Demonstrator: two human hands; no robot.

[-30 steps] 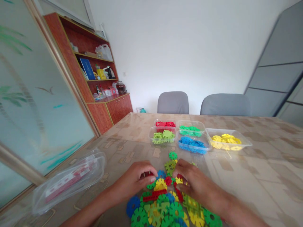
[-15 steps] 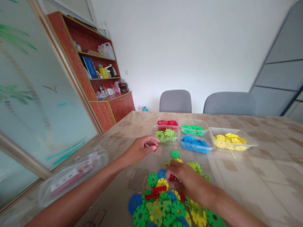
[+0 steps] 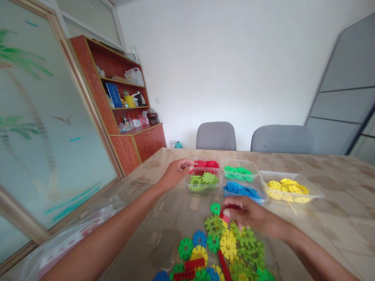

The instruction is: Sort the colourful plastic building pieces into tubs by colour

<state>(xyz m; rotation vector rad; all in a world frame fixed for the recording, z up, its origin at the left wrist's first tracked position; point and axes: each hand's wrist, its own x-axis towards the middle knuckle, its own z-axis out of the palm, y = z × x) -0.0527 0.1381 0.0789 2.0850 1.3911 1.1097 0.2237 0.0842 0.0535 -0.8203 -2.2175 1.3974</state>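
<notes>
My left hand (image 3: 175,171) reaches out to the clear tub of red pieces (image 3: 205,163), fingers pinched at its near left rim; whether a red piece is still in them is hard to tell. My right hand (image 3: 249,214) hovers over the loose pile of coloured gear-shaped pieces (image 3: 222,246), closed on a small red piece (image 3: 225,216). Beyond the pile stand tubs of light green pieces (image 3: 203,180), dark green pieces (image 3: 238,171), blue pieces (image 3: 241,190) and yellow pieces (image 3: 288,186).
A clear plastic bag (image 3: 67,242) with red and white contents lies at the table's left edge. Two grey chairs (image 3: 216,136) stand behind the patterned table (image 3: 336,210). A red-brown shelf cabinet (image 3: 123,105) and a frosted glass panel are on the left.
My left hand went from the pile forward to the red tub, carrying a red piece. My right hand lifted a red piece off the pile and moved slightly forward. The camera tilted down.
</notes>
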